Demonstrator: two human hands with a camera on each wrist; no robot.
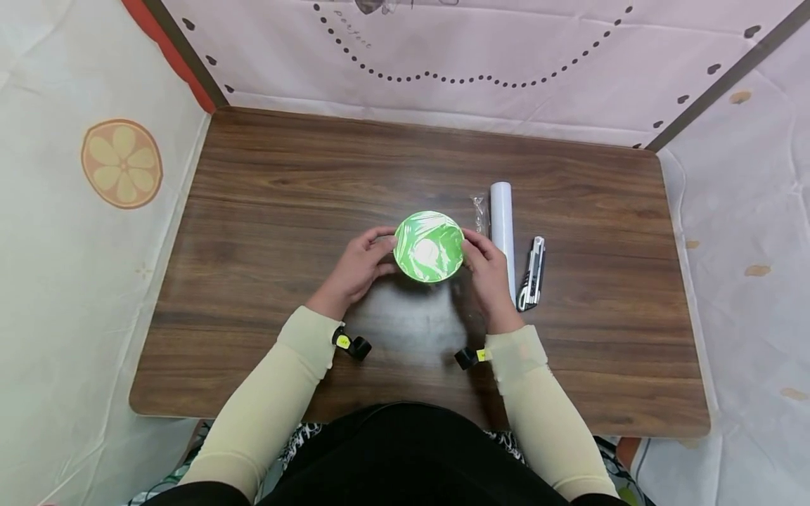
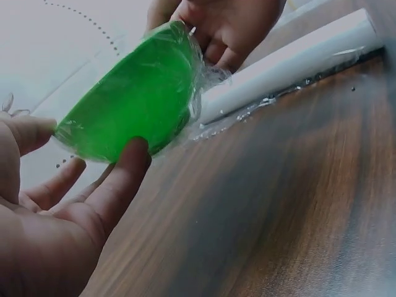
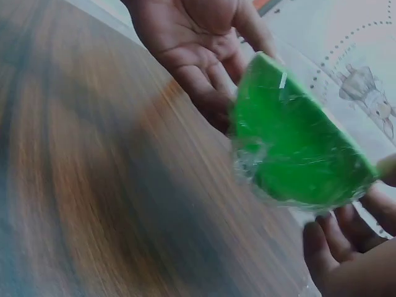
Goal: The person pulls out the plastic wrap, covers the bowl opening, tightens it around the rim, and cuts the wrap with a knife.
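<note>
A green bowl (image 1: pixel 414 235) covered with clear plastic wrap is held above the table between both hands. My left hand (image 1: pixel 359 267) pinches its left side, with thumb and fingers at the rim and wall. On the opposite side, my right hand (image 1: pixel 491 277) grips the bowl near the rim. Both wrist views show the bowl's rounded green wall (image 2: pixel 133 99), with crumpled film (image 3: pixel 253 161) clinging to its outside. Beside the right hand lies a white roll (image 1: pixel 502 218), partly hidden by that hand in the head view.
A utility knife (image 1: pixel 531 274) lies on the wooden table (image 1: pixel 285 211) to the right of the roll. A strip of crumpled clear plastic (image 1: pixel 479 213) lies along the roll's left side. White printed sheets (image 1: pixel 443 42) enclose the table at the back and sides.
</note>
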